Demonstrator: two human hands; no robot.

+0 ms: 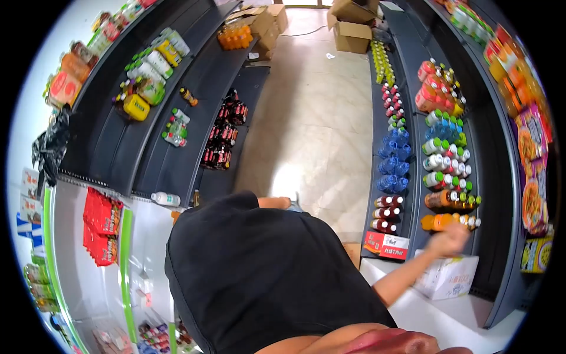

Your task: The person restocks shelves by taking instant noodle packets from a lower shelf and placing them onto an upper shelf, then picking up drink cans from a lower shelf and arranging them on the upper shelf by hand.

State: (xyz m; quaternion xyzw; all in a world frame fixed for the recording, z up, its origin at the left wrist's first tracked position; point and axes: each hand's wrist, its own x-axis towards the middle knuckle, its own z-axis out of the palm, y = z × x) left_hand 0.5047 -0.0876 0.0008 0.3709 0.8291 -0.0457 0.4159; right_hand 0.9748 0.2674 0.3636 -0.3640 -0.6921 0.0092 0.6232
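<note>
Orange bottles (436, 222) stand in 1 row on the dark shelf (420, 203), between the brown bottles (445, 200) and a white carton (447, 276). The blurred right hand (451, 239) is right by them, fingers seemingly curled; I cannot tell its grip or contact. The left hand (283, 202) shows only slightly past the black shirt (271, 271), its state unclear.

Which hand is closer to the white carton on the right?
Right. The right hand is just beyond the white carton, by the orange drink bottles; the left hand is farther off to its left.
</note>
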